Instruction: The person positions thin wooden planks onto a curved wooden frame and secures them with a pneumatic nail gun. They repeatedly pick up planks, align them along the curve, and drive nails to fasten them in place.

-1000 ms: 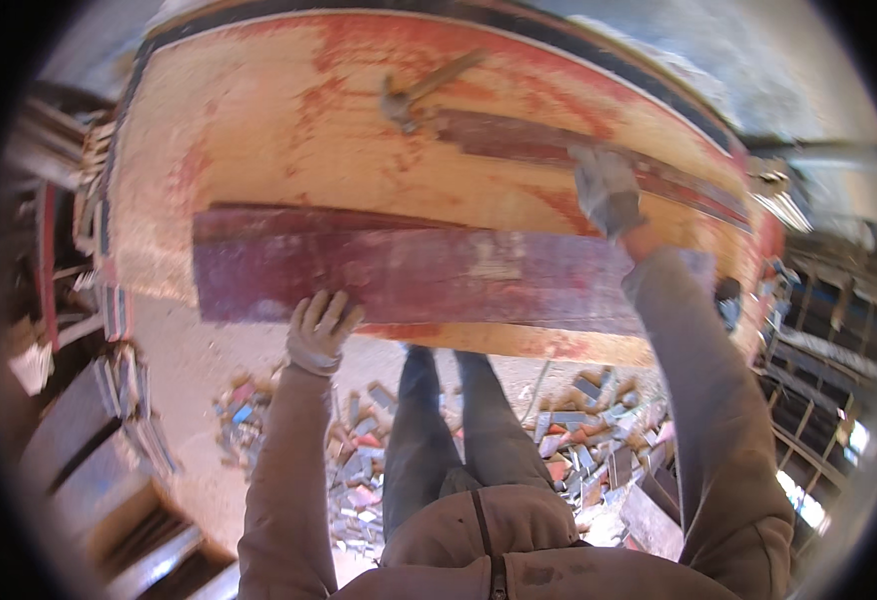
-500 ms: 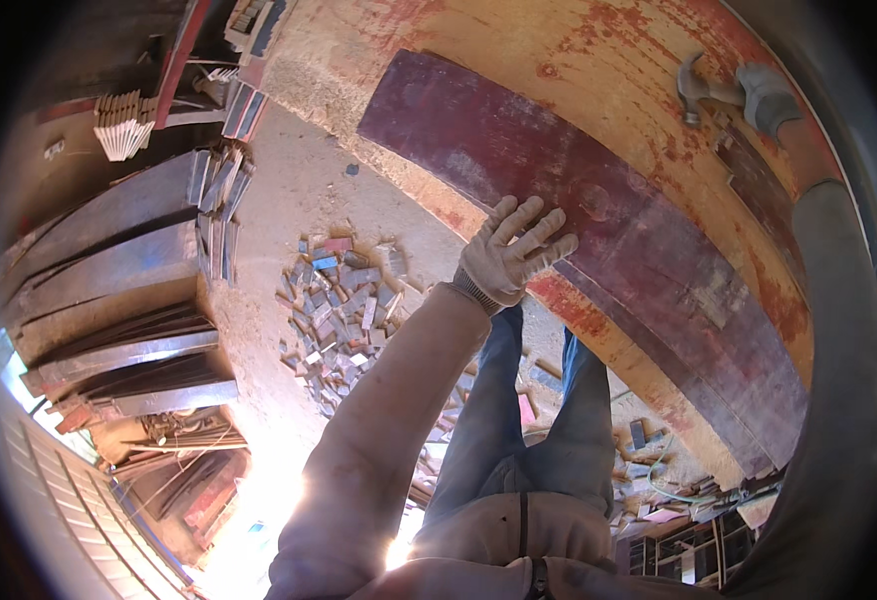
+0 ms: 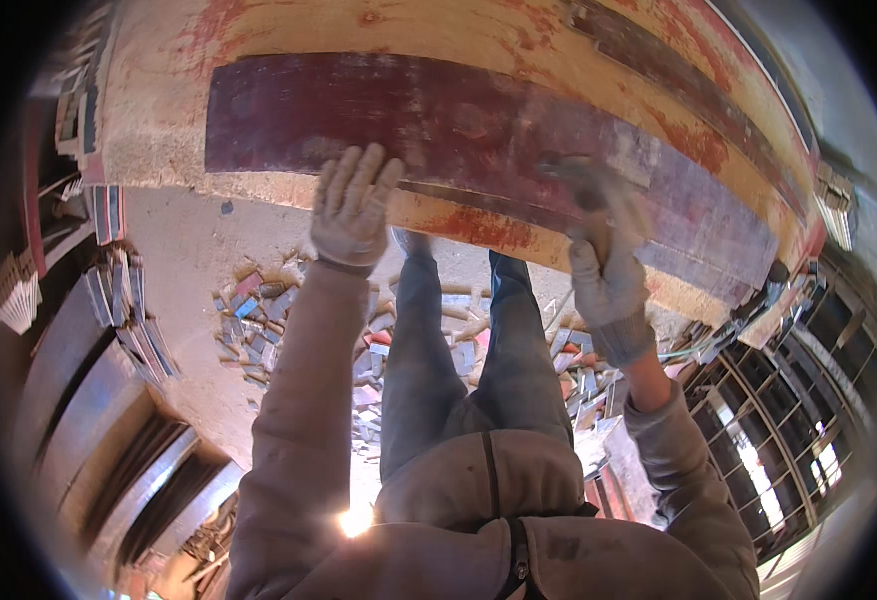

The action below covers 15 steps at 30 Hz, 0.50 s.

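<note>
A long dark-red board (image 3: 359,105) lies across the worn, red-stained wooden work surface (image 3: 289,25), along its near edge. My left hand (image 3: 352,210), in a pale work glove, is spread flat with its fingertips at the board's near edge. My right hand (image 3: 607,285), gloved too, grips the handle of a claw hammer (image 3: 581,175), smeared by motion. The hammer's head is over the right half of the board; whether it touches the wood I cannot tell.
A narrow dark-red strip (image 3: 659,70) lies farther back on the work surface. Many small wood offcuts (image 3: 264,315) are heaped on the floor around my legs. Curved panels (image 3: 109,420) are stacked at the left. A metal wire rack (image 3: 769,430) stands at the right.
My right hand has brought the hammer from the far right to above the board. My left hand still rests at the board's near edge. The whole view has turned.
</note>
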{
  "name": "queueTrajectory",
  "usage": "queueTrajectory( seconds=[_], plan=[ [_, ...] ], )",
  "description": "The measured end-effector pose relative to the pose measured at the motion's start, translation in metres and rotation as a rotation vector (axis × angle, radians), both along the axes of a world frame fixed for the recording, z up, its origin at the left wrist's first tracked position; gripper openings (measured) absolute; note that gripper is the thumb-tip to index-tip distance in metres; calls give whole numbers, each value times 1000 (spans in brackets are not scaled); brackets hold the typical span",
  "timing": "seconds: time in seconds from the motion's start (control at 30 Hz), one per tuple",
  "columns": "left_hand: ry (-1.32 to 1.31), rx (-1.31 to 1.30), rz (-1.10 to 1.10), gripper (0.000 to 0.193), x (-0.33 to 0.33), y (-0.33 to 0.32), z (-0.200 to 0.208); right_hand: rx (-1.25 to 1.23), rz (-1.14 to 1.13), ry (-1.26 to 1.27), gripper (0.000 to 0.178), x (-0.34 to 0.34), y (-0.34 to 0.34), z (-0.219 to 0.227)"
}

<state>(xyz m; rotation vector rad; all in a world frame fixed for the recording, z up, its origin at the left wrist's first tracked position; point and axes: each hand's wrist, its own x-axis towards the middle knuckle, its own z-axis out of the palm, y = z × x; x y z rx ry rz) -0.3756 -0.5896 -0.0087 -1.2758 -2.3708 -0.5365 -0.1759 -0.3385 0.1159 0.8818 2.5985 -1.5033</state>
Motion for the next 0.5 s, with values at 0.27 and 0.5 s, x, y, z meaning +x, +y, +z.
queueTrajectory(
  seconds=[0.27, 0.5],
  plan=[
    [-123, -58, -7, 42, -3, -21, -4, 446, 39, 196, 36, -39, -71, -15],
    [-158, -3, 18, 47, -2, -20, -2, 543, 57, 236, 31, -45, -72, -18]
  ],
)
